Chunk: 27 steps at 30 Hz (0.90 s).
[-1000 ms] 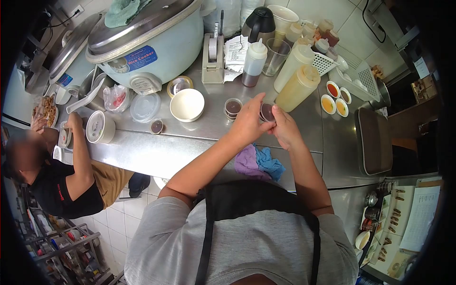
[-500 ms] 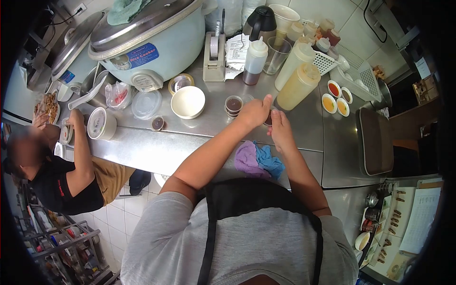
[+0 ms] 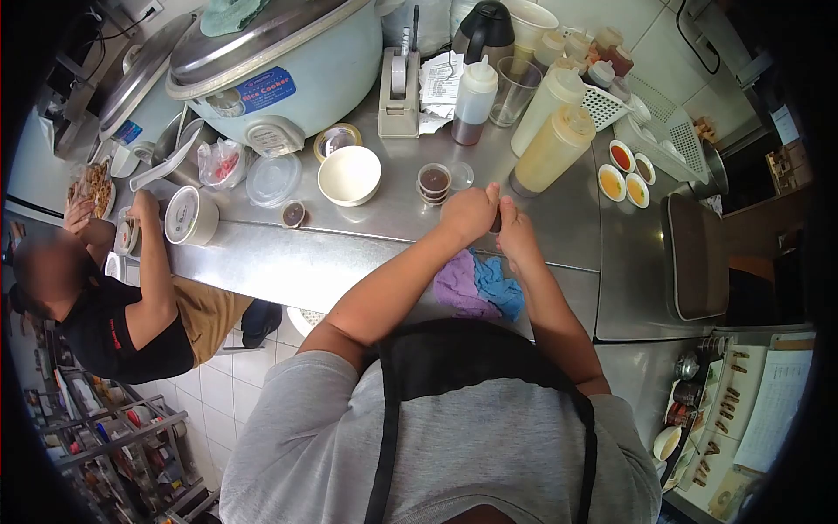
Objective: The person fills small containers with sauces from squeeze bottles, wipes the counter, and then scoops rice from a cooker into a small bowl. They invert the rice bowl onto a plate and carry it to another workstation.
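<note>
Both my hands meet over the steel counter around a small sauce cup [image 3: 497, 223] with dark contents, mostly hidden by my fingers. My left hand [image 3: 468, 215] is closed on the cup's left side, thumb up. On its other side, my right hand [image 3: 518, 236] grips it with fingers curled. Just left of my hands stands a short stack of clear sauce cups [image 3: 433, 181] with dark sauce, beside a clear round lid [image 3: 462, 175]. Below my hands lie a purple cloth [image 3: 456, 286] and a blue cloth [image 3: 497, 285], bunched together.
A white bowl [image 3: 349, 177], another sauce cup [image 3: 294, 214] and a large rice cooker [image 3: 271, 96] are to the left. Squeeze bottles [image 3: 555, 150] stand behind my hands. Small sauce dishes [image 3: 624, 175] and a brown tray [image 3: 696, 256] are right. A co-worker [image 3: 122, 323] works at far left.
My hands have drawn slightly toward my body with the cup between them, exposing more of the lid by the stack. The view has shifted a little.
</note>
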Each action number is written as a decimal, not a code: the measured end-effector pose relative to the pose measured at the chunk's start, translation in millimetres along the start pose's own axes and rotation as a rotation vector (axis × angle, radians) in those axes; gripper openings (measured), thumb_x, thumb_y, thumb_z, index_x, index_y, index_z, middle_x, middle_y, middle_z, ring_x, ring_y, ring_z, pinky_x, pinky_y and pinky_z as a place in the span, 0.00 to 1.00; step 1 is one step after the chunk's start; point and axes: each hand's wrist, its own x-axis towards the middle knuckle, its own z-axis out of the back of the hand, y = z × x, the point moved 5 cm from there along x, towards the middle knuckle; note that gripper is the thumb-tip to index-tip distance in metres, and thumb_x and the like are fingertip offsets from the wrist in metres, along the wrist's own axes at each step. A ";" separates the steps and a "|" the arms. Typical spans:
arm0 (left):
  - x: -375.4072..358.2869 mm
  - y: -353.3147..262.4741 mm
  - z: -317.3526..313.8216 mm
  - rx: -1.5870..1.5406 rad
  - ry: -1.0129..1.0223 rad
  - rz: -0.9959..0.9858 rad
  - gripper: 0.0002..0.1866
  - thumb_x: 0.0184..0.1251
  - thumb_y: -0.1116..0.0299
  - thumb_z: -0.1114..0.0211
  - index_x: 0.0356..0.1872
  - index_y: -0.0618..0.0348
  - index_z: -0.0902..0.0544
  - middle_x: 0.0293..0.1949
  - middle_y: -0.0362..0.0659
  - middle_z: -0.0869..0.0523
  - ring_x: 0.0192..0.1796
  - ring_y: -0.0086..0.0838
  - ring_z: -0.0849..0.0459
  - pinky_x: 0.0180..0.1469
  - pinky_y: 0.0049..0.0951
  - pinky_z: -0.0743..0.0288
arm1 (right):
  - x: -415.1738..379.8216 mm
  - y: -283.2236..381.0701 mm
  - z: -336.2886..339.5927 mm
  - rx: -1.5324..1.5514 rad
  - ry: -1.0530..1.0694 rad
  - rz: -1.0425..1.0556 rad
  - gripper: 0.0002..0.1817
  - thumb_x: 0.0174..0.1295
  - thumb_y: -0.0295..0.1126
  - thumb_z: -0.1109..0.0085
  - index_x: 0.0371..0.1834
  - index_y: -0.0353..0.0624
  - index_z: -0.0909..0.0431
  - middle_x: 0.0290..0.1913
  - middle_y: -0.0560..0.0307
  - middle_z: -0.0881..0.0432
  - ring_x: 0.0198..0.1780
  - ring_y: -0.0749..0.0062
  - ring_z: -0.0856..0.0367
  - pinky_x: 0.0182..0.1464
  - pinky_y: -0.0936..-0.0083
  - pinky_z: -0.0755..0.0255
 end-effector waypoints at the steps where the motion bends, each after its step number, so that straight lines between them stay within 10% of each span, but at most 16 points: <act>1: -0.5 1.4 0.1 0.010 -0.002 -0.008 0.30 0.69 0.55 0.69 0.23 0.68 0.23 0.27 0.62 0.22 0.35 0.56 0.24 0.40 0.48 0.32 | 1.3 -0.5 -1.0 -0.028 0.004 0.001 0.26 0.64 0.52 0.66 0.35 0.39 0.27 0.22 0.60 0.31 0.21 0.77 0.36 0.22 0.80 0.41; 4: -0.9 4.0 11.4 0.002 -0.021 -0.002 0.30 0.68 0.54 0.68 0.26 0.69 0.23 0.28 0.63 0.22 0.35 0.56 0.24 0.41 0.47 0.32 | 1.4 9.6 -5.8 -0.135 0.019 -0.015 0.27 0.65 0.48 0.66 0.43 0.32 0.26 0.38 0.41 0.22 0.43 0.57 0.23 0.45 0.70 0.33; 12: -7.3 48.8 97.8 -0.354 -0.445 -0.020 0.25 0.67 0.54 0.63 0.39 0.68 0.26 0.32 0.55 0.21 0.37 0.41 0.23 0.42 0.35 0.32 | 49.6 74.7 -36.1 -0.417 0.012 0.413 0.22 0.61 0.47 0.58 0.36 0.36 0.27 0.33 0.38 0.23 0.39 0.47 0.24 0.42 0.63 0.33; 19: -22.0 94.0 63.8 -0.495 -0.599 -0.114 0.20 0.64 0.61 0.56 0.45 0.69 0.28 0.42 0.61 0.25 0.47 0.50 0.28 0.51 0.38 0.36 | 64.4 68.4 -79.0 -0.676 0.055 0.511 0.19 0.60 0.45 0.56 0.34 0.38 0.27 0.37 0.41 0.24 0.43 0.48 0.27 0.45 0.62 0.34; 23: -20.4 113.1 31.5 -0.511 -0.461 -0.190 0.30 0.57 0.61 0.46 0.58 0.69 0.39 0.55 0.57 0.33 0.58 0.44 0.35 0.61 0.36 0.44 | 64.2 68.8 -101.2 -1.258 0.286 0.801 0.11 0.52 0.37 0.49 0.25 0.43 0.22 0.30 0.46 0.23 0.38 0.55 0.23 0.38 0.60 0.30; 25: -16.0 118.6 23.7 -0.554 -0.415 -0.304 0.33 0.53 0.61 0.43 0.58 0.69 0.41 0.57 0.56 0.35 0.61 0.43 0.38 0.63 0.36 0.48 | 40.3 106.2 -97.5 -1.086 0.227 0.626 0.09 0.49 0.37 0.49 0.22 0.49 0.21 0.27 0.51 0.22 0.34 0.55 0.23 0.33 0.59 0.30; 27: -12.2 116.4 18.0 -0.708 -0.379 -0.407 0.39 0.44 0.68 0.34 0.59 0.66 0.43 0.57 0.55 0.34 0.60 0.40 0.36 0.61 0.36 0.44 | 42.4 112.9 -109.1 -1.015 0.082 0.932 0.12 0.50 0.42 0.51 0.23 0.49 0.20 0.29 0.51 0.23 0.35 0.55 0.23 0.33 0.59 0.32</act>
